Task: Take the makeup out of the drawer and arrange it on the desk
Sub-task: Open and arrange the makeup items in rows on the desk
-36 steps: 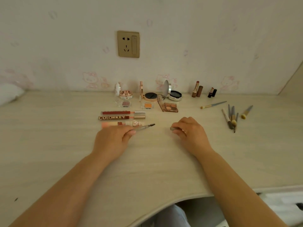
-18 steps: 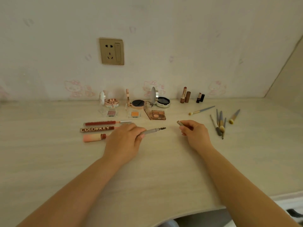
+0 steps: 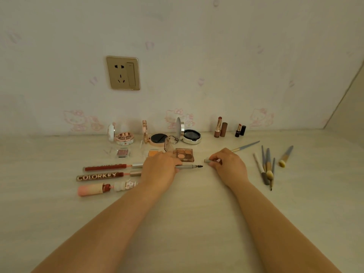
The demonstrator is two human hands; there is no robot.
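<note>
My left hand holds a grey eyebrow pencil low over the desk, its spoolie brush tip pointing right. My right hand pinches the pencil's small grey cap a short gap to the right of that tip. Three lip glosses lie in a row at the left. Behind my left hand sit an eyeshadow palette, small pans and open compacts. Lipsticks stand by the wall. The drawer is out of sight.
Several makeup brushes lie fanned at the right, with one more brush behind my right hand. A wall socket is above the compacts. The pale wooden desk runs to a side wall at the far right.
Both hands have moved away from me toward the palette. My left hand carried the pencil to the right, and my right hand lifted the cap clear of it.
</note>
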